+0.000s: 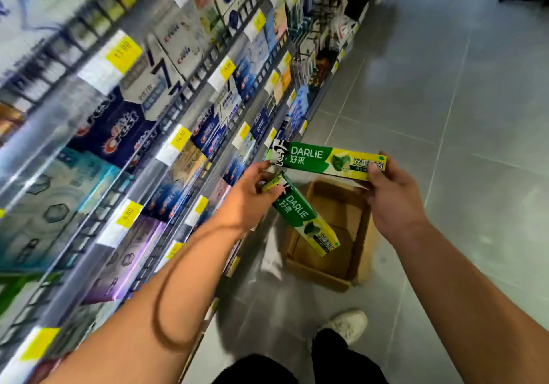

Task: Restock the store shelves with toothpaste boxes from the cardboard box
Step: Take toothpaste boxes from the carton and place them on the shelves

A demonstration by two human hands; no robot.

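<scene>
Left forearm (142, 309) out, left hand (252, 196) pinches lower toothpaste box (306, 220) over the cardboard box (323, 270) | right hand (392, 202) grips upper toothpaste box (326, 159) above it | best shelved singly, label out.

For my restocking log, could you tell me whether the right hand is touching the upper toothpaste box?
Touching: the head view shows the right hand gripping the upper box at its end.

Right hand (392, 202) pinches right end of upper toothpaste box (320, 160), held level. Left hand (252, 196) grips lower toothpaste box (306, 217), angled down. Both above open cardboard box (318, 275) on floor (475, 116), beside stocked shelves (148, 172).
</scene>
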